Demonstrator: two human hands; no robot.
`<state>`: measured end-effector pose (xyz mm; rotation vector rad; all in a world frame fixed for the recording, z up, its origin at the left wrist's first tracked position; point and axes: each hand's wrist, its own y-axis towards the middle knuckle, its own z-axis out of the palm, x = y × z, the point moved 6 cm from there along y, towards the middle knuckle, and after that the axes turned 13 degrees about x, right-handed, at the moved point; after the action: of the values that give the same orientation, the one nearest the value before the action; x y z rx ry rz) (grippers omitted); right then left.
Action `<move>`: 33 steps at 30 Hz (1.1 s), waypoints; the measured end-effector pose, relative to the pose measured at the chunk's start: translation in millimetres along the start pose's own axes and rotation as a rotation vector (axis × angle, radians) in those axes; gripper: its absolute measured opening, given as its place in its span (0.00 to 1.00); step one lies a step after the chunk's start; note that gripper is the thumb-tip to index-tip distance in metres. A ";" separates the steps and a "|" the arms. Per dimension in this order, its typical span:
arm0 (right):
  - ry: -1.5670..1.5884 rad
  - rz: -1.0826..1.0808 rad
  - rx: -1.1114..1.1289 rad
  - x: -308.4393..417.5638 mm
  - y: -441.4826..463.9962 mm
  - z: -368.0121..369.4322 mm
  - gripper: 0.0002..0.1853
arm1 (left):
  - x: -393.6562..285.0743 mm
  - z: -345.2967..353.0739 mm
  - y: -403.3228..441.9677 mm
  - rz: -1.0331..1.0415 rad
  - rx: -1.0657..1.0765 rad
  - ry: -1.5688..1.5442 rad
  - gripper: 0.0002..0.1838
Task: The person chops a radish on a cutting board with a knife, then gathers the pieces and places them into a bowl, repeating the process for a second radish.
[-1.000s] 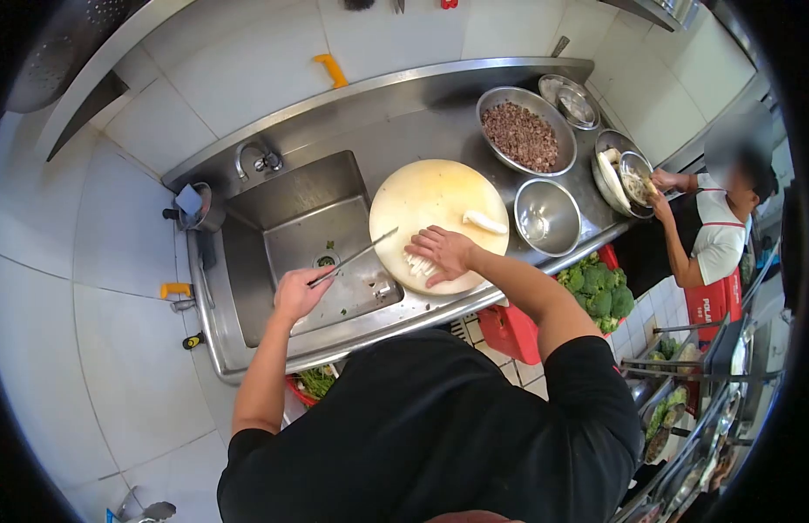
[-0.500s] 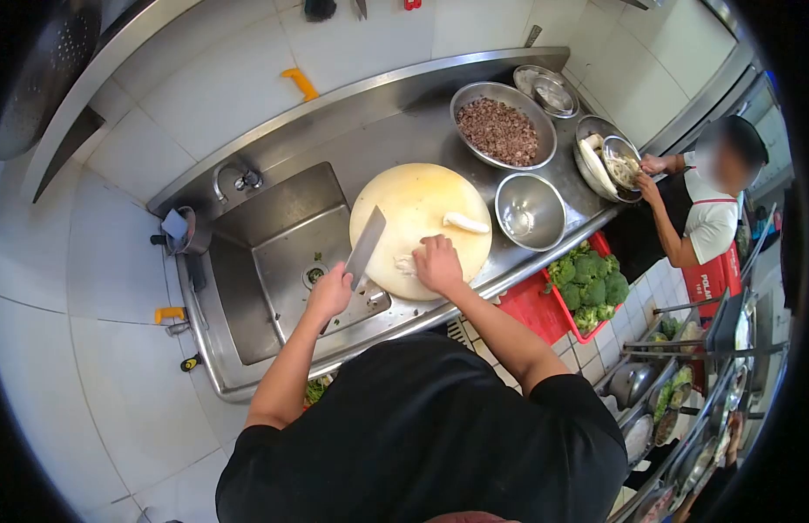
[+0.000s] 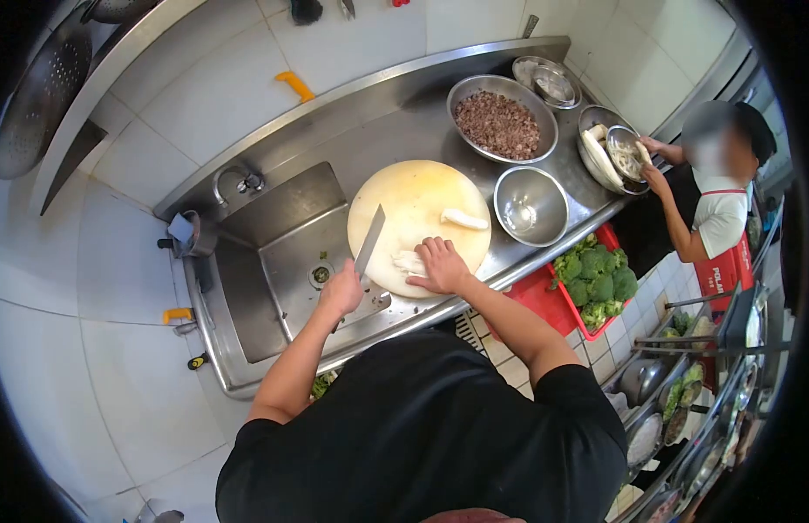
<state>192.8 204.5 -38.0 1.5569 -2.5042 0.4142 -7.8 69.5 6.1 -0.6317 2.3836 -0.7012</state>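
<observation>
My left hand point(image 3: 342, 288) is closed around the handle of a cleaver point(image 3: 369, 241). Its blade points away from me over the left side of a round, pale yellow chopping board point(image 3: 404, 187). On the near part of the board, my right hand point(image 3: 443, 266) rests with fingers stretched out and thumb apart, touching a small heap of thin white slices point(image 3: 408, 261). Beyond that hand lies a long white piece point(image 3: 465, 219) that looks like a king oyster mushroom. The fingers partly hide the slices.
Left of the board is a steel sink point(image 3: 278, 296) with a tap point(image 3: 239, 181). To the right stand a steel bowl point(image 3: 531, 207) and a bowl of chopped brownish-red food point(image 3: 500, 126). Broccoli point(image 3: 596, 277) fills a red crate below. A co-worker point(image 3: 696, 192) handles a colander at right.
The cleaver blade has turned more edge-on to the camera. My right hand has flattened and its thumb has spread left beside the slices. The view has shifted slightly.
</observation>
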 end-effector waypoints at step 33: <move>0.159 0.211 -0.221 12.5 -19.0 16.1 0.38 | -44.6 27.9 -19.2 0.199 0.142 0.090 0.14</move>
<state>204.4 180.8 -46.9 1.1392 -2.4999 0.2649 47.5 71.2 15.2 -0.3043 2.4107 -0.8165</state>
